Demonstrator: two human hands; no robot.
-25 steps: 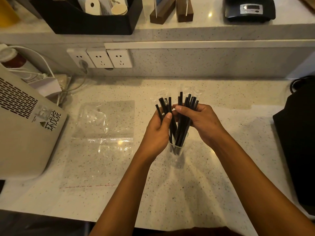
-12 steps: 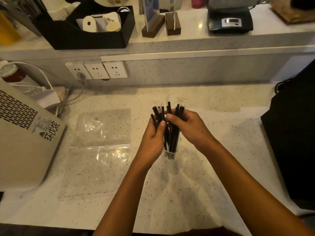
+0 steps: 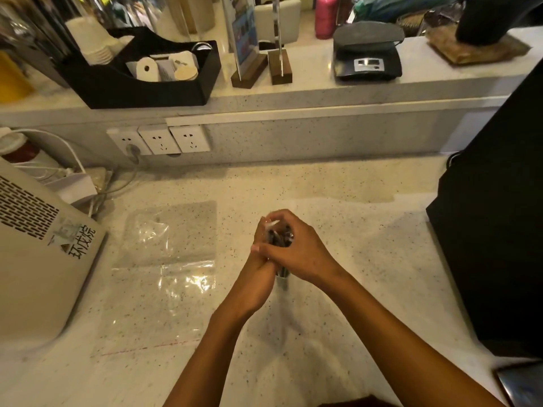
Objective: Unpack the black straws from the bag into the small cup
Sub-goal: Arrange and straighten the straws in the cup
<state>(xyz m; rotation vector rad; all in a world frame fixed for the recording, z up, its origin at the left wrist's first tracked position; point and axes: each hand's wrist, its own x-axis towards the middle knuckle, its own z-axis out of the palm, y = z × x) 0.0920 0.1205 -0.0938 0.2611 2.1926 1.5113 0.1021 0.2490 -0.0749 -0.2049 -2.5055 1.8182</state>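
A bundle of black straws [image 3: 278,239] stands in a small clear cup [image 3: 282,282] on the counter, near the middle of the view. Both my hands wrap the bundle from either side. My left hand [image 3: 258,271] grips it from the left. My right hand [image 3: 296,254] curls over it from the right, fingers across the left hand. Only the straw tips show between my fingers, and only the cup's lower part shows beneath my hands. The clear plastic bag [image 3: 164,259] lies flat to the left, with no straws visible in it.
A beige machine [image 3: 38,254] sits at the left edge with cables behind it. A large black object [image 3: 493,230] fills the right side. Wall sockets [image 3: 160,139] line the back wall. The raised shelf holds a black organiser [image 3: 141,83], sign stands and a scale [image 3: 367,54].
My hands have closed tighter around the straws, squeezing the fanned bundle together so much less of it shows. The camera has tilted up, showing more of the shelf.
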